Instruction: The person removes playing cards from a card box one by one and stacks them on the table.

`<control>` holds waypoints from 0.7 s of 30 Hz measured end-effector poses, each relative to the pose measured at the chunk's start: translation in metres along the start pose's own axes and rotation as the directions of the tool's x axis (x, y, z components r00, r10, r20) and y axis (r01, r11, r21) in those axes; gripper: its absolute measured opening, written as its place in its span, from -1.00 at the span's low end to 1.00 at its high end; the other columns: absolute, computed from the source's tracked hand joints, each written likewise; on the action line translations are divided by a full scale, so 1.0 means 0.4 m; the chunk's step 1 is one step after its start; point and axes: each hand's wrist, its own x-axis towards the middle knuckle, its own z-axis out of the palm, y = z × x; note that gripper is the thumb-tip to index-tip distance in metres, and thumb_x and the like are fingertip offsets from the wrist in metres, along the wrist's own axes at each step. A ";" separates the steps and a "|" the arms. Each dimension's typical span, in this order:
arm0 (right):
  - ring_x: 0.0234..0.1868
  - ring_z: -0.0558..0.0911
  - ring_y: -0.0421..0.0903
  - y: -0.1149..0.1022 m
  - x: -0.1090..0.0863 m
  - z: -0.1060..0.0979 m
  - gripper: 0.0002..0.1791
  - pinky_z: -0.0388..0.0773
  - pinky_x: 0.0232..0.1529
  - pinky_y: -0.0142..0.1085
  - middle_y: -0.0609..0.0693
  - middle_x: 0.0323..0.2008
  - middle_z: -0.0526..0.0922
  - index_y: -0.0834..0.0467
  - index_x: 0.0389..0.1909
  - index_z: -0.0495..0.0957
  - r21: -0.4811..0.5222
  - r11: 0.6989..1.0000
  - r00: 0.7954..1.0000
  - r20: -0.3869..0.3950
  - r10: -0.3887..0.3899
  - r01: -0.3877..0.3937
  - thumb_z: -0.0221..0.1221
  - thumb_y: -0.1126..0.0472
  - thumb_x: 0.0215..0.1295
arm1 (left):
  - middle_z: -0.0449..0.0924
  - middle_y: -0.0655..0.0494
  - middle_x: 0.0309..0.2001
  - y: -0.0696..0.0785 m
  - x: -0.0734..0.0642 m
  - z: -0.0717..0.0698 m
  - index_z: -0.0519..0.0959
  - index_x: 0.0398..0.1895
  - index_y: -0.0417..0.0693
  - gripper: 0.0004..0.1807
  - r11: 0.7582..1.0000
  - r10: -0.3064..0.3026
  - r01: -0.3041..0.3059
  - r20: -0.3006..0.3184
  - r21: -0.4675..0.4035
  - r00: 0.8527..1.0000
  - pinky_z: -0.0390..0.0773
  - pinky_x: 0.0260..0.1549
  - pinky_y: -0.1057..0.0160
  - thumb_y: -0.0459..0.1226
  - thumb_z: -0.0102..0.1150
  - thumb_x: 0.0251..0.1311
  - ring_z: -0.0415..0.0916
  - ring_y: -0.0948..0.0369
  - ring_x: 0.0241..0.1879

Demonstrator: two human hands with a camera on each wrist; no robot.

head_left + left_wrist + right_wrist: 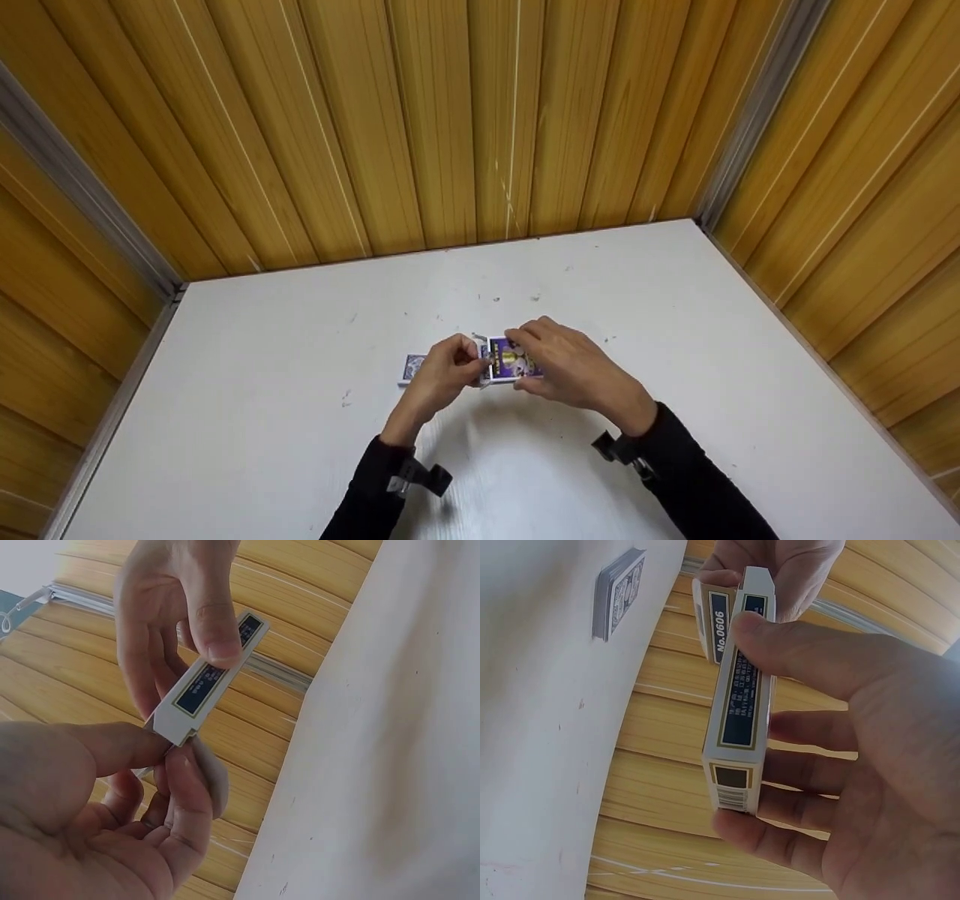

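Note:
A playing-card box (514, 358) with a purple printed face is held above the table between both hands. My right hand (577, 367) grips it, thumb on one narrow printed side and fingers on the other, clearest in the right wrist view. At the box's end my left hand (442, 375) pinches the edge between thumb and fingers, as the left wrist view shows. A flap marked No.0606 (718, 626) stands out there beside the left fingers. On the table, left of the box, lies a stack of playing cards (619, 594), partly behind the left hand in the head view.
A white table (262, 420) with small dark scuffs lies below the hands. Yellow wood-look panels (435, 127) rise behind it and at both sides, with grey metal strips in the corners. Small black cameras (431, 478) are strapped to both dark-sleeved wrists.

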 end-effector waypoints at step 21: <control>0.09 0.59 0.00 0.023 -0.003 -0.011 -0.24 0.64 -0.05 -0.13 0.13 0.10 0.62 0.24 0.32 0.47 0.052 0.997 0.998 0.003 0.059 -0.059 0.47 -0.05 0.22 | 0.45 -0.06 0.26 0.032 -0.027 -0.030 0.66 -0.21 -0.06 -0.84 0.751 0.324 -0.316 0.095 0.579 0.941 0.51 0.14 -0.02 -0.42 0.41 0.18 0.35 0.00 0.27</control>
